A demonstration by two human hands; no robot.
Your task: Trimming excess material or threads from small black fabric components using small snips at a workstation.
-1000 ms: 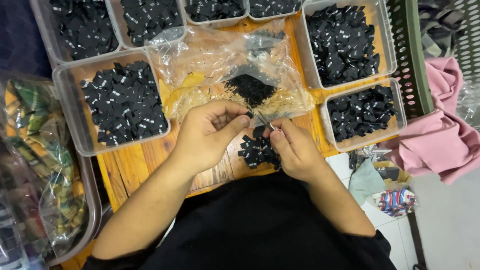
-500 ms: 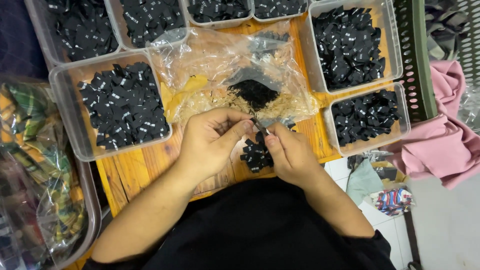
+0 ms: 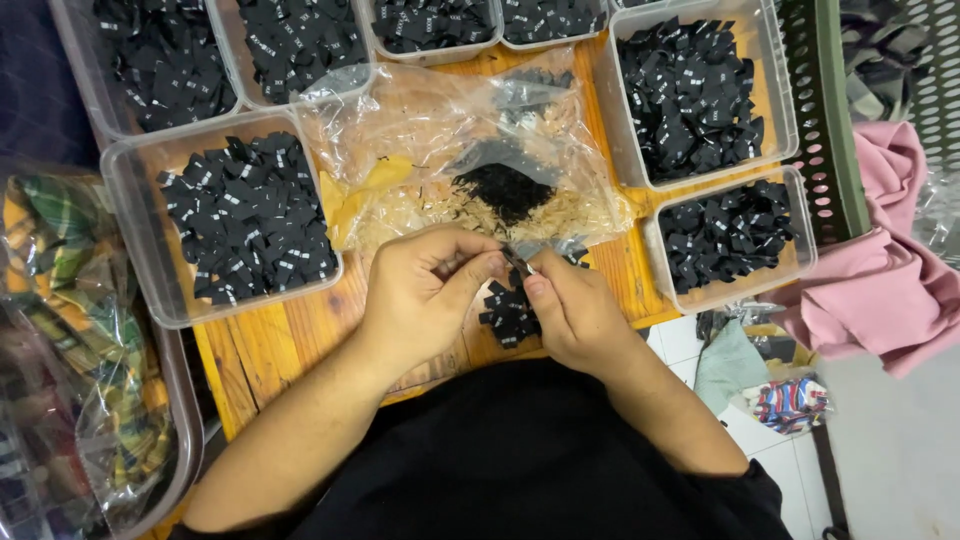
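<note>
My left hand (image 3: 425, 295) and my right hand (image 3: 570, 310) meet over a small wooden table (image 3: 260, 345), fingertips pinched together on one small black fabric label (image 3: 516, 264). A little pile of the same black labels (image 3: 508, 312) lies on the wood just under my hands. Right behind my fingers is a crumpled clear plastic bag (image 3: 450, 150) holding a heap of black scraps and pale threads.
Clear plastic tubs of black labels ring the table: one at left (image 3: 130, 250), two at right (image 3: 775, 130) (image 3: 730, 292), several along the back. A bag of plaid cloth (image 3: 70, 330) lies far left. A green perforated crate (image 3: 825, 120) and pink cloth (image 3: 885, 290) sit right.
Both hands have stayed together at the same spot, fingers shifting slightly on the small label. The view has drifted a little.
</note>
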